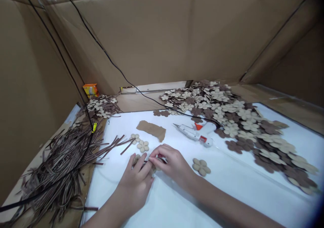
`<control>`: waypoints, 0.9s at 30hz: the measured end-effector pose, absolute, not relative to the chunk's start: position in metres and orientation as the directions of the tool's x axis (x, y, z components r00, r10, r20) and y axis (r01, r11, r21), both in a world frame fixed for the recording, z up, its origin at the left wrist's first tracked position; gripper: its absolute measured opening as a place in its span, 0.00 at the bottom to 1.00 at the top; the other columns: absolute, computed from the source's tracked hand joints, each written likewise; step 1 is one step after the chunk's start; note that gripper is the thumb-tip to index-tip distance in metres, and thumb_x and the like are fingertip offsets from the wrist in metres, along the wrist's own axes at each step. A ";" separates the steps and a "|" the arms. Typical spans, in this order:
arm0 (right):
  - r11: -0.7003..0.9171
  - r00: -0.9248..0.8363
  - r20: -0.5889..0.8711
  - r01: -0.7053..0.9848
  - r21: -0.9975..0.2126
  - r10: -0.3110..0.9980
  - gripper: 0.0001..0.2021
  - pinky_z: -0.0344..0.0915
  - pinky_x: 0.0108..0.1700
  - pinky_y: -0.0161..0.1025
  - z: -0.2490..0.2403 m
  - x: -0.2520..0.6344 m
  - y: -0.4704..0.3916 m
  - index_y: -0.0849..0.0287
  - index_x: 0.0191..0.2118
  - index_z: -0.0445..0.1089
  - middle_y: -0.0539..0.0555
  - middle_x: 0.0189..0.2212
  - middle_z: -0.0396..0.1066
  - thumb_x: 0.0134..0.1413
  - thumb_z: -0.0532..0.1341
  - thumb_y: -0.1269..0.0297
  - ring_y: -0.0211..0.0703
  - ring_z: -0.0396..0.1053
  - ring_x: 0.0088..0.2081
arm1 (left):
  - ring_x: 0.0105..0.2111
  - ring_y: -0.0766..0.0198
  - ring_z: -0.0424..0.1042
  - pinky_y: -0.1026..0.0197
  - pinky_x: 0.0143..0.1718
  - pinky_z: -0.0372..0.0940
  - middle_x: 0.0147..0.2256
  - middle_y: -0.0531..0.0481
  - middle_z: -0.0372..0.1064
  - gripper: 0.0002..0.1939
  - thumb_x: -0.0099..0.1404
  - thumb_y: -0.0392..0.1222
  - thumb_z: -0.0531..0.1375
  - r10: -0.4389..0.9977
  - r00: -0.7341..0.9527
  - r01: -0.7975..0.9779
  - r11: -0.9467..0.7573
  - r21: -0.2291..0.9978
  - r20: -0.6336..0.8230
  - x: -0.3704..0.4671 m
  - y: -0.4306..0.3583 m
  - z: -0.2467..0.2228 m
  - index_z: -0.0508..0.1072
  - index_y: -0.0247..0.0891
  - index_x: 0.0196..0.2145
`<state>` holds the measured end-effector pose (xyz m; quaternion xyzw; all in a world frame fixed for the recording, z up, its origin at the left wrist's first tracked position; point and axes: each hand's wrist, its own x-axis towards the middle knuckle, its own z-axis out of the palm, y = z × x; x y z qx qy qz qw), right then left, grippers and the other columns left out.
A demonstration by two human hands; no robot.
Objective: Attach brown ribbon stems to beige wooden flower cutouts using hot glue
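My left hand (135,184) is over a beige flower cut-out (136,158), its fingers partly bent and pressing down on it. Against it, my right hand (173,162) pinches a thin brown strip (163,160), mostly covered by the fingers. The fingertips of both hands meet at the work, so how strip and flower join cannot be seen. Just beyond lie two loose beige flowers, the nearer one (143,146) close to my left fingers. To the right of my right hand rests another beige flower (201,167).
A white glue gun (193,133) with an orange trigger lies behind my right hand, near a torn cardboard piece (151,130). Brown and beige flowers (231,130) are heaped at right. Brown strips (63,174) pile up at left. A black cable (111,60) crosses the view.
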<state>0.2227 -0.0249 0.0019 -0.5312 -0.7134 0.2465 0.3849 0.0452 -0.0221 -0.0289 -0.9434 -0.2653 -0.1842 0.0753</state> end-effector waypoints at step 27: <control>-0.070 -0.585 -0.387 0.489 -0.869 0.713 0.04 0.52 0.21 0.28 0.035 0.234 0.030 0.61 0.26 0.76 0.46 0.18 0.66 0.41 0.65 0.67 0.30 0.57 0.20 | 0.50 0.52 0.62 0.43 0.53 0.49 0.48 0.51 0.66 0.08 0.64 0.38 0.55 0.402 0.848 0.481 -0.858 -0.183 0.346 0.047 -0.025 -0.025 0.75 0.41 0.35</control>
